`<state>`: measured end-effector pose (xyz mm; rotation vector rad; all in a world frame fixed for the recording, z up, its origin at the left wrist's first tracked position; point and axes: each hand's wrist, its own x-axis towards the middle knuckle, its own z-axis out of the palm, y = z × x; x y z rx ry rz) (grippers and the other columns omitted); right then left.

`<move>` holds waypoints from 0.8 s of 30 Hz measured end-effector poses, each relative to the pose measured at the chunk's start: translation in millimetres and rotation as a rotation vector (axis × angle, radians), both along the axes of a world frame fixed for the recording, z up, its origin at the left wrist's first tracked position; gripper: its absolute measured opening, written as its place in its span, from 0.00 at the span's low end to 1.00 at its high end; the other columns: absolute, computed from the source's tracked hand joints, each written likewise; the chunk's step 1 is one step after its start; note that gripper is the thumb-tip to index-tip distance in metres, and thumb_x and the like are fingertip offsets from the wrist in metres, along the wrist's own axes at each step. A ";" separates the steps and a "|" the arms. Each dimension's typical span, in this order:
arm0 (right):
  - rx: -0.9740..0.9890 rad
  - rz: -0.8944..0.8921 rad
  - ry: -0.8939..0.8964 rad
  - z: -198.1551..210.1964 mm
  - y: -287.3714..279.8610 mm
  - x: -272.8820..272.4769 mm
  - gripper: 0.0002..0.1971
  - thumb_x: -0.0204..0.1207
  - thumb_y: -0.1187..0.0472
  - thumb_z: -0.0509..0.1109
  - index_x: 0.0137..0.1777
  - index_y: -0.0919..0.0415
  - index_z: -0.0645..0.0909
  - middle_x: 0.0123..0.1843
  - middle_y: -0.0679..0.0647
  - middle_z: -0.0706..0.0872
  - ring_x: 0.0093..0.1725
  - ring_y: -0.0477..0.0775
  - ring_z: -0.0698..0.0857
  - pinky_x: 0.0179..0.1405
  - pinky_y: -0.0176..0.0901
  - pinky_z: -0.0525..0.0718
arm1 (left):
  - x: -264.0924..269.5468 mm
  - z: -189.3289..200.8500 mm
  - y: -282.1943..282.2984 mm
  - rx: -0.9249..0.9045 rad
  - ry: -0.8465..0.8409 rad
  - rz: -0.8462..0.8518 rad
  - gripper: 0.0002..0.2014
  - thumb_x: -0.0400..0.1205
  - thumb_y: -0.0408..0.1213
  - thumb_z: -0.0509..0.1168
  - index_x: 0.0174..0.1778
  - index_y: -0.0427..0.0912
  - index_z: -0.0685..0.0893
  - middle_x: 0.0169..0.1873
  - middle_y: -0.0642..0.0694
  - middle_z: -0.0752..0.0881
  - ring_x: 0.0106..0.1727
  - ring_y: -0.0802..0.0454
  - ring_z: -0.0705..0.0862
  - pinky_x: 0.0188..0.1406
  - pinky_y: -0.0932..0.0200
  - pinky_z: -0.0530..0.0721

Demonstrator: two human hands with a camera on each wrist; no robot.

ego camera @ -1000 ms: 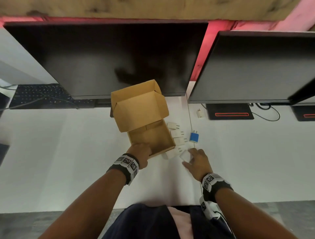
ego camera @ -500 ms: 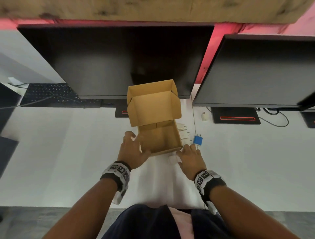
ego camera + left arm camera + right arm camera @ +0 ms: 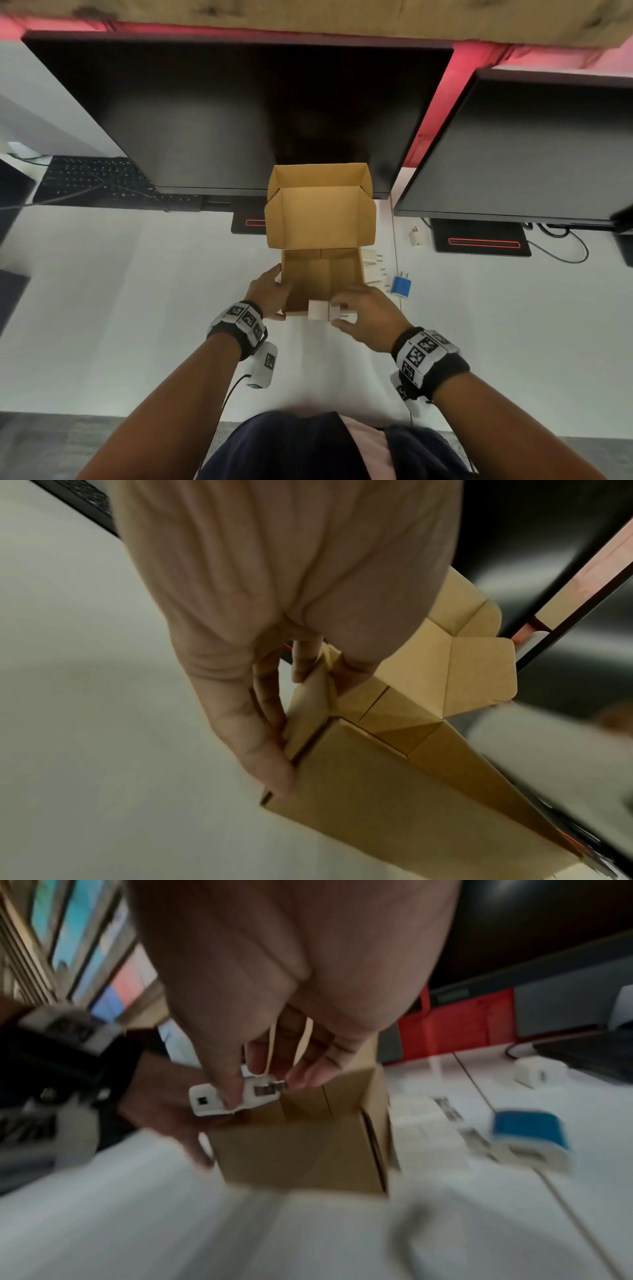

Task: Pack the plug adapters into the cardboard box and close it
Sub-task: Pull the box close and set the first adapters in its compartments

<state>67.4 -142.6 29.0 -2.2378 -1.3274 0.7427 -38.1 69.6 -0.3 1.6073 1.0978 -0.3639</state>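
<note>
White desk [image 3: 102, 308] under two dark monitors carries our open cardboard box [image 3: 322, 274]. Our left hand [image 3: 267, 298] grips its left wall, thumb inside as the left wrist view shows. Our right hand [image 3: 370, 318] pinches a white adapter [image 3: 219, 1102] over the near rim; only the right wrist view shows its prongs. A second ago it was still on the desk. The blue adapter [image 3: 400, 287] lies right of the box.

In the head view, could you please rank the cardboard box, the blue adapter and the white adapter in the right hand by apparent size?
1. Cardboard box, by far the largest.
2. White adapter in the right hand, partly hidden by fingers.
3. Blue adapter, only slightly smaller; it lies farther away, so that ranking is unsure.
</note>
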 end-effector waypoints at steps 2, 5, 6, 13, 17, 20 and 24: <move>-0.007 -0.045 -0.038 2.6 20.9 9.1 0.09 0.77 0.53 0.75 0.56 0.51 0.84 0.51 0.45 0.85 0.49 0.48 0.82 0.50 0.43 0.84 | 1.8 4.5 -0.9 -0.006 0.009 -0.020 0.28 0.90 0.39 0.58 0.87 0.61 0.69 0.66 0.35 0.86 0.62 0.38 0.87 0.51 0.36 0.96; -0.120 -0.094 -0.145 -4.1 52.1 18.4 0.06 0.76 0.57 0.74 0.45 0.50 0.78 0.47 0.45 0.83 0.46 0.52 0.82 0.47 0.46 0.86 | 6.5 10.7 -2.5 0.003 0.051 -0.091 0.25 0.90 0.47 0.57 0.86 0.61 0.70 0.68 0.41 0.86 0.67 0.35 0.87 0.49 0.38 0.97; -0.161 -0.089 -0.175 -7.7 61.7 19.2 0.08 0.75 0.60 0.74 0.42 0.50 0.77 0.46 0.47 0.83 0.45 0.54 0.83 0.46 0.48 0.87 | 9.0 11.8 -2.5 0.010 0.074 -0.122 0.24 0.90 0.49 0.58 0.84 0.59 0.72 0.69 0.42 0.85 0.67 0.35 0.88 0.48 0.39 0.97; -0.280 -0.029 -0.261 -35.5 100.3 6.5 0.08 0.84 0.61 0.64 0.54 0.57 0.85 0.59 0.56 0.85 0.57 0.59 0.85 0.51 0.46 0.80 | 23.0 6.7 4.0 0.054 0.175 -0.216 0.19 0.81 0.45 0.64 0.69 0.51 0.80 0.60 0.42 0.88 0.53 0.39 0.92 0.45 0.39 0.97; -0.333 -0.032 -0.191 -47.6 97.1 8.1 0.12 0.83 0.66 0.64 0.64 0.64 0.82 0.67 0.63 0.78 0.62 0.66 0.82 0.58 0.53 0.81 | 29.2 1.0 5.3 0.138 0.171 -0.203 0.16 0.86 0.46 0.62 0.66 0.44 0.81 0.58 0.39 0.86 0.58 0.35 0.89 0.58 0.36 0.94; -0.419 -0.023 -0.224 -53.0 91.4 6.7 0.28 0.79 0.63 0.69 0.78 0.58 0.69 0.72 0.64 0.71 0.63 0.70 0.82 0.57 0.60 0.86 | 35.1 -5.5 4.3 0.202 0.182 -0.186 0.17 0.86 0.48 0.61 0.63 0.40 0.83 0.55 0.37 0.86 0.58 0.32 0.90 0.60 0.36 0.92; -0.438 0.020 -0.133 -62.7 88.0 3.2 0.44 0.75 0.60 0.72 0.87 0.55 0.52 0.79 0.62 0.68 0.72 0.70 0.76 0.65 0.62 0.83 | 40.5 -9.6 0.0 0.294 0.219 -0.146 0.17 0.87 0.48 0.62 0.64 0.41 0.85 0.61 0.35 0.88 0.58 0.33 0.90 0.60 0.41 0.91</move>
